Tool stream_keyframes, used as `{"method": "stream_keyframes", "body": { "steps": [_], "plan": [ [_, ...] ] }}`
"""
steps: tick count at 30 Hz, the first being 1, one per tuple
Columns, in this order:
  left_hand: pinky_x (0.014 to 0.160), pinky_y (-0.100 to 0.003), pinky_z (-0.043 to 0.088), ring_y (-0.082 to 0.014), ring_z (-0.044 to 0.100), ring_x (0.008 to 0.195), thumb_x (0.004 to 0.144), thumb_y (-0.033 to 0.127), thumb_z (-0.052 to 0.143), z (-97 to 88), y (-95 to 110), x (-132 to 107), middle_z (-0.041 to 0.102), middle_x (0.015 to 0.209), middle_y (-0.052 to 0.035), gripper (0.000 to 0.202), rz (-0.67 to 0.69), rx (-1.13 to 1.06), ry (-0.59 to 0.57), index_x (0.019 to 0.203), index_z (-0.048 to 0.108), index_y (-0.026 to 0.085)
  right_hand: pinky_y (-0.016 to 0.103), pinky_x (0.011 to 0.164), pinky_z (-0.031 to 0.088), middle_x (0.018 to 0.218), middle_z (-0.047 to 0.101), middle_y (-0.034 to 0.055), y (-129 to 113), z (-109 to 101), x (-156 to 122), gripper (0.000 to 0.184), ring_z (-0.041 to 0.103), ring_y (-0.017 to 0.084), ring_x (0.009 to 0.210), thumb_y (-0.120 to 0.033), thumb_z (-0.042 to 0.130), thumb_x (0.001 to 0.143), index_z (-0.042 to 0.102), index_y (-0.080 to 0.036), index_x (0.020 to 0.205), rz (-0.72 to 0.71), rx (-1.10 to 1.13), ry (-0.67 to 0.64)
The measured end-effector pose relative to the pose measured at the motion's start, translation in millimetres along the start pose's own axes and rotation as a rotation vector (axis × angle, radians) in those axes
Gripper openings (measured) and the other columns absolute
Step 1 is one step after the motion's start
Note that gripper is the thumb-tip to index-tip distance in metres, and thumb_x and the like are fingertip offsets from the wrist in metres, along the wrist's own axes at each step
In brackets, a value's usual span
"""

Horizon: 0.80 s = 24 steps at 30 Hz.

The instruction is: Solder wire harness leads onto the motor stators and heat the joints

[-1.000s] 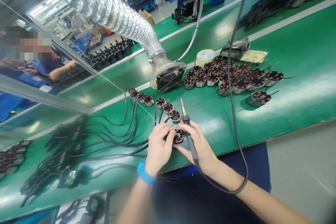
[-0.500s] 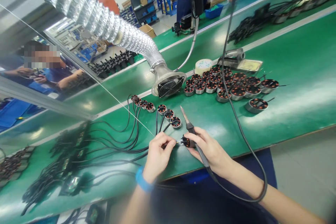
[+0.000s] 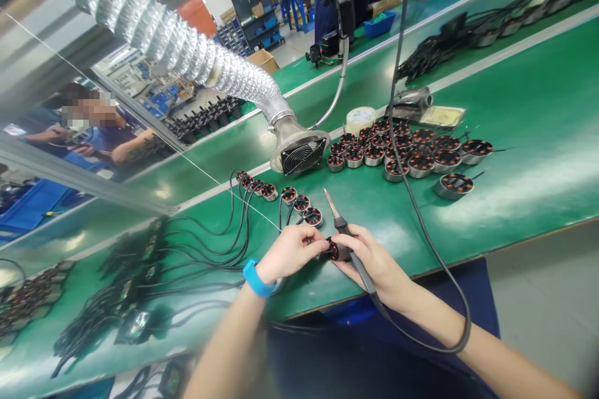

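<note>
My right hand (image 3: pixel 374 262) grips a soldering iron (image 3: pixel 340 223), its metal tip pointing up and away. The same hand's fingers also hold a small motor stator (image 3: pixel 339 252) with copper windings and a dark body. My left hand (image 3: pixel 297 250), with a blue wristband (image 3: pixel 258 279), is closed in a pinch at the stator's near side, on a wire mostly hidden by the fingertips. A thin pale strand (image 3: pixel 206 176) runs down from the upper left to this hand. Just beyond it stand wired stators (image 3: pixel 312 217) on the green bench.
A silver extraction duct (image 3: pixel 206 56) ends in a fan hood (image 3: pixel 302 156) over the bench. Many stators (image 3: pixel 374 154) cluster at right, near a tape roll (image 3: pixel 361 118). Black cables (image 3: pixel 210 252) spread left. The iron's cord (image 3: pixel 433 249) loops at right. Co-workers are behind.
My left hand has moved right, closer to the stator, and its fingertips now cover the wires that showed between them. My right hand keeps its hold on the iron and the stator.
</note>
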State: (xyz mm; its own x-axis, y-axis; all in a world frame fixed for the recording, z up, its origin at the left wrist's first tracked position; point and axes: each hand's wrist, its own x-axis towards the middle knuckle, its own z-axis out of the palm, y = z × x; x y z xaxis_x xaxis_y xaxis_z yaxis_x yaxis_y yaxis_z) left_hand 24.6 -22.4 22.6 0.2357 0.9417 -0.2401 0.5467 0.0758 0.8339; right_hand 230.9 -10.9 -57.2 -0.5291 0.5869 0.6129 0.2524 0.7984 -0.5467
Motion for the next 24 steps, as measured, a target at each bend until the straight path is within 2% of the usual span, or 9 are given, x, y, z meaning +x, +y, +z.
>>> {"method": "stream_keyframes", "body": {
  "steps": [2, 6, 12, 15, 19, 24],
  "plan": [
    [0.063, -0.025, 0.038, -0.0126, 0.049, 0.067, 0.089, 0.035, 0.062, -5.3, 0, -1, 0.060, 0.074, -0.0006, 0.024, -0.007, -0.025, -0.051, 0.080, 0.069, 0.014, 0.034, 0.083, 0.060, 0.123, 0.051, 0.0143, 1, 0, -1, 0.047, 0.066, 0.020, 0.095, -0.008, 0.058, 0.092, 0.045, -0.019, 0.136, 0.015, 0.011, -0.009],
    [0.067, -0.026, 0.039, -0.0128, 0.052, 0.073, 0.084, 0.034, 0.067, -9.3, -4, -3, 0.060, 0.084, -0.0027, 0.022, 0.067, -0.067, -0.028, 0.073, 0.066, 0.015, 0.035, 0.085, 0.060, 0.124, 0.051, 0.0140, 1, 1, -1, 0.046, 0.066, 0.021, 0.099, -0.008, 0.057, 0.092, 0.046, -0.021, 0.136, 0.016, 0.013, -0.017],
    [0.059, -0.025, 0.033, -0.0100, 0.043, 0.061, 0.074, 0.044, 0.080, -6.8, -14, 0, 0.057, 0.068, 0.0001, 0.035, -0.124, -0.260, -0.101, 0.072, 0.064, 0.013, 0.034, 0.085, 0.060, 0.124, 0.051, 0.0131, 1, 0, -1, 0.044, 0.066, 0.020, 0.098, -0.010, 0.056, 0.094, 0.046, -0.023, 0.135, 0.010, 0.023, -0.013],
    [0.061, -0.025, 0.034, -0.0109, 0.045, 0.063, 0.079, 0.052, 0.074, -8.7, -12, 2, 0.058, 0.067, -0.0002, 0.041, -0.105, -0.259, -0.182, 0.074, 0.066, 0.013, 0.034, 0.084, 0.060, 0.123, 0.052, 0.0131, 2, 0, 0, 0.045, 0.066, 0.020, 0.098, -0.010, 0.057, 0.094, 0.046, -0.022, 0.136, 0.008, 0.028, -0.012],
    [0.066, -0.026, 0.038, -0.0132, 0.051, 0.070, 0.083, 0.058, 0.068, -12.4, -8, 6, 0.067, 0.078, -0.0047, 0.046, -0.048, -0.260, -0.272, 0.078, 0.070, 0.012, 0.034, 0.085, 0.060, 0.124, 0.051, 0.0133, 3, 1, 1, 0.045, 0.066, 0.020, 0.099, -0.010, 0.057, 0.094, 0.046, -0.022, 0.135, -0.003, 0.030, -0.006],
    [0.064, -0.026, 0.038, -0.0113, 0.048, 0.064, 0.068, 0.056, 0.083, -10.6, -12, 8, 0.060, 0.067, -0.0009, 0.047, -0.122, -0.337, -0.203, 0.069, 0.065, 0.013, 0.034, 0.083, 0.061, 0.123, 0.052, 0.0132, 2, 0, 1, 0.045, 0.067, 0.020, 0.097, -0.011, 0.057, 0.094, 0.046, -0.023, 0.136, 0.007, 0.028, -0.010]
  ]
}}
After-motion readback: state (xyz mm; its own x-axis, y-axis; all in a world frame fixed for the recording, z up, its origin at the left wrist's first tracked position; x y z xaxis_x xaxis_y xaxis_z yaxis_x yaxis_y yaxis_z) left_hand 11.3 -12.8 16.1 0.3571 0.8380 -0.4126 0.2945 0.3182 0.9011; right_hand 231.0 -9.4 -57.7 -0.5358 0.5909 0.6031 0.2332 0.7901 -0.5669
